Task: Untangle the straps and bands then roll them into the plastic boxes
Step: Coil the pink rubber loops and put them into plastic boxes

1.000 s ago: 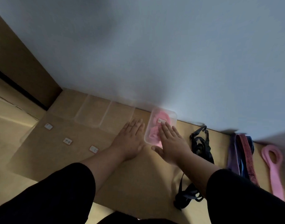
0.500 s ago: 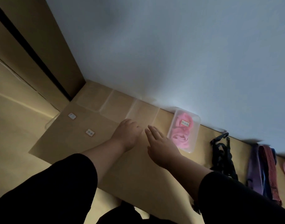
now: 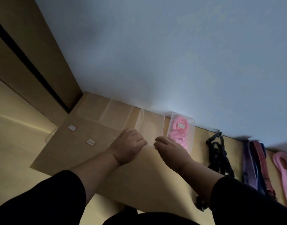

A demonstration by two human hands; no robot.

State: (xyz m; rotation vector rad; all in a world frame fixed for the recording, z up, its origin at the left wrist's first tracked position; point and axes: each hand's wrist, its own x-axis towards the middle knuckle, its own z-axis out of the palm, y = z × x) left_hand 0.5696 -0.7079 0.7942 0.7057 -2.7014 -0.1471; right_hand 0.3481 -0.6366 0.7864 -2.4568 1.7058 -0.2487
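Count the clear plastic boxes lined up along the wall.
4: two empty boxes near the corner, a third box at both hands, and one box with a pink band rightmost.

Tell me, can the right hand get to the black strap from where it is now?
Probably yes. The right hand grips the empty box, and the black strap lies just to its right on the board, nothing between them.

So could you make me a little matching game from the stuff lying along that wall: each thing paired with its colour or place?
Things:
1. lidded box
2. tangled strap
3. loop band
4. empty box

Descriptions:
A. black, lying loose on the floor
B. pink, far right
C. clear, at both hands' fingertips
D. holds pink bands, labelled on top

Pairs: 1-D, 2-A, 3-B, 4-C
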